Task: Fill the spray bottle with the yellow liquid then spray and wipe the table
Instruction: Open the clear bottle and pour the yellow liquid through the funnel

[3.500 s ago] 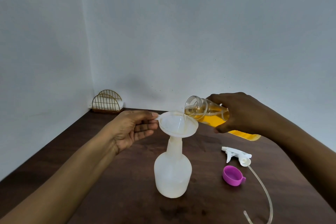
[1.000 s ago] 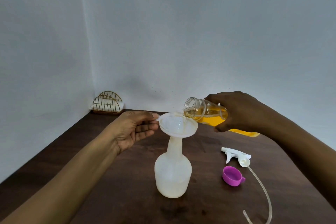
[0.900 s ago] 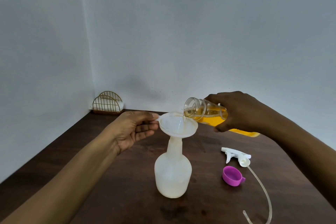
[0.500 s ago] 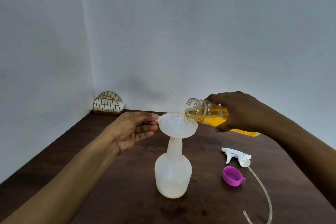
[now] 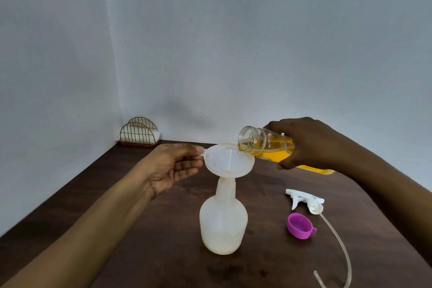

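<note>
Hands are being kept apart. The funnel [image 5: 229,161] is being pinched by the left hand [image 5: 173,166] and steadied in the spray bottle [image 5: 223,222], which is standing on the table [image 5: 163,252]. The tilted bottle of yellow liquid [image 5: 264,146] is being gripped by the right hand [image 5: 311,142] over the funnel. Filling is being done, it seems; a steeper tilt is probably being called for next.

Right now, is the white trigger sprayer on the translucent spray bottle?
Off: white trigger sprayer lies on the brown table; a white funnel sits in the spray bottle.
</note>
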